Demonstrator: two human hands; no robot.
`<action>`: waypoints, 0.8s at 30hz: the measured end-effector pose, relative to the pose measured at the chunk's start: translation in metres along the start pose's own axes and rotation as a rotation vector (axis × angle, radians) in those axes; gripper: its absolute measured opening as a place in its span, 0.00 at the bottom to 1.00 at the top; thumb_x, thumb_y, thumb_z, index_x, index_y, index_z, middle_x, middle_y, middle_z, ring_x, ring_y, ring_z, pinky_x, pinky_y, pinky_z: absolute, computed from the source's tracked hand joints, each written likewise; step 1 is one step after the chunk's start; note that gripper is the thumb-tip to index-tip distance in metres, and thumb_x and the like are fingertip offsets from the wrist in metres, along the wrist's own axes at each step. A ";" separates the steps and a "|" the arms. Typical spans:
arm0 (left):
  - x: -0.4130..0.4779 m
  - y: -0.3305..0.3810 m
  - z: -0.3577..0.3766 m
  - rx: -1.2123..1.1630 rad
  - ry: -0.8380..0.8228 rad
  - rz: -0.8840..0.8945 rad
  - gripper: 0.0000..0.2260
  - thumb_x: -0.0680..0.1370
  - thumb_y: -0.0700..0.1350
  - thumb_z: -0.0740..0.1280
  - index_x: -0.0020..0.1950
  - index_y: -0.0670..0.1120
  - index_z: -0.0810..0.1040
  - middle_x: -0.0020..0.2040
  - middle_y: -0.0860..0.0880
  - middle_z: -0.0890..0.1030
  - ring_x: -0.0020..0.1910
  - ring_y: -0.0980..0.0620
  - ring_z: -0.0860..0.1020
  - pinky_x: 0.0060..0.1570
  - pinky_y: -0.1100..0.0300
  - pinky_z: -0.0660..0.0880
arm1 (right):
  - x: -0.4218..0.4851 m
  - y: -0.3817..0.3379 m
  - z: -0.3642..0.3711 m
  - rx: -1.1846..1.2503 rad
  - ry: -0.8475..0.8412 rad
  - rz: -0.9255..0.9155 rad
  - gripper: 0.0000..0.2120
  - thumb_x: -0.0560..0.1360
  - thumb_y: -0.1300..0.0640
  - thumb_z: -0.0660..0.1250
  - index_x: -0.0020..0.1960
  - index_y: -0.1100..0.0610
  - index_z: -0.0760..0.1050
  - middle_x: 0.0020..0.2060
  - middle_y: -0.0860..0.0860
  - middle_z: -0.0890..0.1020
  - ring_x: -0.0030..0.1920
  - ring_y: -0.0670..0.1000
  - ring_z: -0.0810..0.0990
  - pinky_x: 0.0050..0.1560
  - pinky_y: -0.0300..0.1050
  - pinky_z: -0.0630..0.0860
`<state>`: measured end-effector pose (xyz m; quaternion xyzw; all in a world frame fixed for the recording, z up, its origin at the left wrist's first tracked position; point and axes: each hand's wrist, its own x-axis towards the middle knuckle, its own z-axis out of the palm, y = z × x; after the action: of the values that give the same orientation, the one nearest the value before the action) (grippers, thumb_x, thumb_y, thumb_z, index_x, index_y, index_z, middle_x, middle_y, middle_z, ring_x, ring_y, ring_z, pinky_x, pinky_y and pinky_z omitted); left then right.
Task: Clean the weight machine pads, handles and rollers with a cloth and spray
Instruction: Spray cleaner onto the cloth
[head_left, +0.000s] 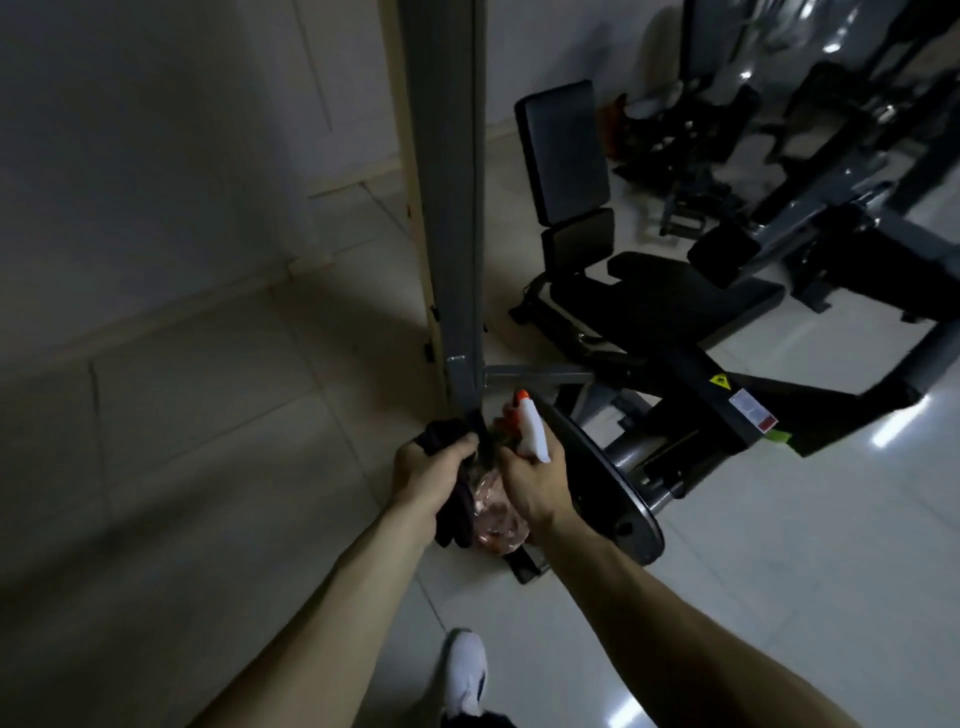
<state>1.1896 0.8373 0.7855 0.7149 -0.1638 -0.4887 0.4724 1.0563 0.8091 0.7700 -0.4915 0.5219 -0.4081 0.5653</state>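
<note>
Clutched a dark cloth in the curled left grip at the foot of the grey upright, held the spray bottle in the closed right grip beside it, with its pinkish body half hidden.

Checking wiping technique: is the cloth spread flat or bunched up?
Bunched: the left hand holds the cloth as a wad, ends poking out above and below the fist.

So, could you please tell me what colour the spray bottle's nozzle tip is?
Orange nozzle tip on a white spray head; best in the head view.
</note>
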 end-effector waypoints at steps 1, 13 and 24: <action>0.007 0.004 0.001 0.035 -0.028 0.004 0.11 0.73 0.48 0.79 0.50 0.44 0.85 0.42 0.46 0.86 0.39 0.49 0.83 0.34 0.63 0.73 | 0.003 0.002 0.006 0.008 0.026 0.011 0.20 0.77 0.68 0.69 0.61 0.46 0.77 0.53 0.51 0.84 0.54 0.49 0.84 0.49 0.39 0.81; 0.115 0.032 0.029 0.443 -0.495 -0.041 0.17 0.74 0.46 0.77 0.59 0.39 0.81 0.41 0.47 0.87 0.39 0.50 0.86 0.35 0.60 0.77 | 0.009 0.067 0.071 -0.097 0.719 0.238 0.14 0.79 0.53 0.70 0.61 0.43 0.69 0.47 0.44 0.80 0.46 0.45 0.81 0.49 0.52 0.83; 0.168 -0.003 -0.005 0.760 -0.914 -0.025 0.07 0.75 0.46 0.77 0.49 0.46 0.83 0.38 0.47 0.86 0.43 0.44 0.86 0.51 0.46 0.83 | -0.031 0.117 0.202 0.001 1.309 0.516 0.07 0.81 0.46 0.67 0.46 0.46 0.72 0.38 0.48 0.79 0.38 0.48 0.79 0.42 0.57 0.81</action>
<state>1.2717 0.7247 0.6924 0.5528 -0.5057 -0.6597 0.0589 1.2464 0.8866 0.6555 -0.0053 0.8546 -0.4732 0.2139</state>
